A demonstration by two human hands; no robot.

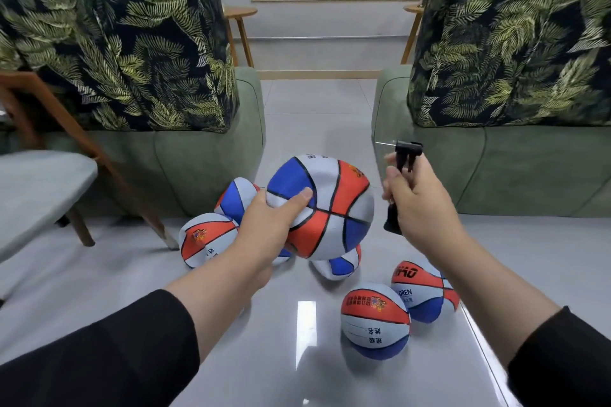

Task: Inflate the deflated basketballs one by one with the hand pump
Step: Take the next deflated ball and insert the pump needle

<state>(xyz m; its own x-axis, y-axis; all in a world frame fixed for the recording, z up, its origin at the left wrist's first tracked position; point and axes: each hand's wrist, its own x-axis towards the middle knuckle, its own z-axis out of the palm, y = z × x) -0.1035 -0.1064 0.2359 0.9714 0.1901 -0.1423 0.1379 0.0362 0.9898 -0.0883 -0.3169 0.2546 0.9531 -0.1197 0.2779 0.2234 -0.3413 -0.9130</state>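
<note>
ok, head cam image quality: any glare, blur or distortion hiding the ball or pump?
Head view: wide-angle bowing at the edges, with the armchairs leaning outward; a bright glare streak on the glossy floor, clear of the work; the left hand and its held basketball are sharp; the pump in the right hand is fairly sharp, its thin needle faint against the green upholstery.

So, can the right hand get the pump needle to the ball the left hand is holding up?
Probably yes. The right hand grips the pump, its needle pointing toward the held ball, with open air between. The valve isn't visible, though.
</note>
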